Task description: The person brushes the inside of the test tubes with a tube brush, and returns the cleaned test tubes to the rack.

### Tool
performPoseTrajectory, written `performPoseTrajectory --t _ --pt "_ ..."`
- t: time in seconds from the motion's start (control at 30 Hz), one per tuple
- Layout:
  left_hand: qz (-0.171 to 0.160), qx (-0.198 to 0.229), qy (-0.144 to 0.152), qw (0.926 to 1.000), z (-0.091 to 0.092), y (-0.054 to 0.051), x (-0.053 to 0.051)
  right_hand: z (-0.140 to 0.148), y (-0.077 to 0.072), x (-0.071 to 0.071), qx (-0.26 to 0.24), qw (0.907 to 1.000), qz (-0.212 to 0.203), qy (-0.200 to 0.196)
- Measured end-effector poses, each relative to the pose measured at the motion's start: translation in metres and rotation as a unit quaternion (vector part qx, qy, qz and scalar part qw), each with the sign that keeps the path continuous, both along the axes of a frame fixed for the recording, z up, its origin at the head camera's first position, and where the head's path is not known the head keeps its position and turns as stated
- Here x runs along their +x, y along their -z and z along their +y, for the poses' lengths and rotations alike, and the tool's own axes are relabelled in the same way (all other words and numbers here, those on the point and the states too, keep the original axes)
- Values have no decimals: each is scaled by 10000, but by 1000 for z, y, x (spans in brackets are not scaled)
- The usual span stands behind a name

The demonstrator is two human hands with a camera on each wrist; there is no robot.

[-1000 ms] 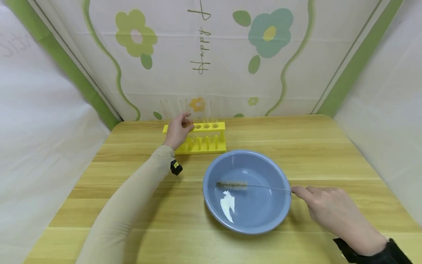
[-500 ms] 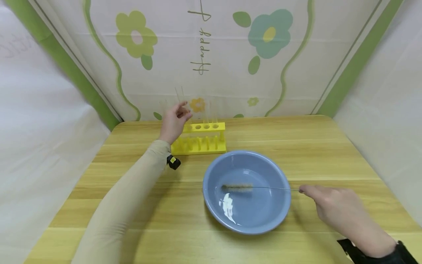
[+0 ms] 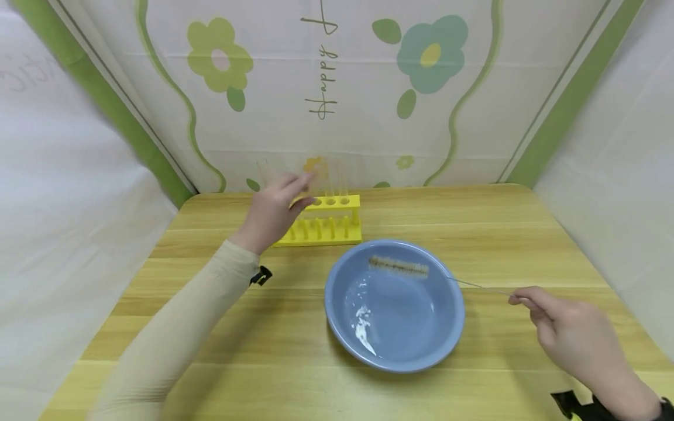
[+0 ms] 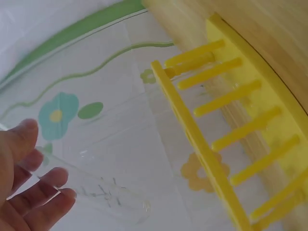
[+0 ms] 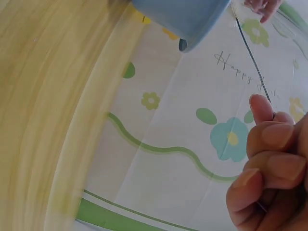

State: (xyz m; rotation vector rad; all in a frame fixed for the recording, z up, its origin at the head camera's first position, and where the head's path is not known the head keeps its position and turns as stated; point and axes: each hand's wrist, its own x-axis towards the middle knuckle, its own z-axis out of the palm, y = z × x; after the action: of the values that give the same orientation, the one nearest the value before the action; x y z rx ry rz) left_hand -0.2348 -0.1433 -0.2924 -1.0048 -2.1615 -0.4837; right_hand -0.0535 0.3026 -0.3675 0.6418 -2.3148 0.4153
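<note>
Toward the basin's (image 3: 405,333) far rim, the brush (image 3: 398,267) has shifted; right fingers (image 3: 542,301) pinch its wire (image 3: 479,285), left fingers (image 4: 50,211) a tube (image 4: 115,197).

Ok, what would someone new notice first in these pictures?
Probably the blue basin near the middle of the wood-grained table, with a bristled brush over it, its wire gripped by the right hand. Next, the bright yellow rack behind it to the left, where the left hand holds a clear test tube.

From above, the head view looks forward and down; closer wrist views share its flowered backdrop (image 3: 353,82).
</note>
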Motion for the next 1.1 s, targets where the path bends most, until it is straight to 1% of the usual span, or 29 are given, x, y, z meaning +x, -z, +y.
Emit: performPoseTrajectory --t 0.1,0.17,0.27,0.37,0.5,0.57,0.67,0.77,0.97,1.1 --pt "372 -609 44 9974 -6 2 18 3 -1 0 -213 9997 -149 45" --pt "480 -953 7 9943 -9 3 28 5 -1 1 -316 9990 -279 113" --pt "577 -1410 -85 9883 -15 4 40 7 -1 2 -464 9975 -500 182" --pt "742 -1882 -211 9791 -20 5 50 7 0 3 -583 9962 -622 166" --pt "1114 -2448 -488 9619 -25 6 62 6 -2 4 -679 9953 -686 77" --pt "1237 -2642 -587 9547 -25 7 67 5 -3 4 -700 9949 -720 28" --pt "1297 -2802 -609 9492 -24 8 73 3 -5 5 -754 9943 -753 -67" --pt "1271 -2856 -565 9482 -22 7 78 0 -6 5 -825 9939 -707 -212" --pt "1139 -2871 -475 9499 -19 5 85 -3 -6 4 -899 9934 -530 -466" --pt "1103 -2903 -441 9495 -19 6 88 -4 -7 3 -761 9948 -447 -512"
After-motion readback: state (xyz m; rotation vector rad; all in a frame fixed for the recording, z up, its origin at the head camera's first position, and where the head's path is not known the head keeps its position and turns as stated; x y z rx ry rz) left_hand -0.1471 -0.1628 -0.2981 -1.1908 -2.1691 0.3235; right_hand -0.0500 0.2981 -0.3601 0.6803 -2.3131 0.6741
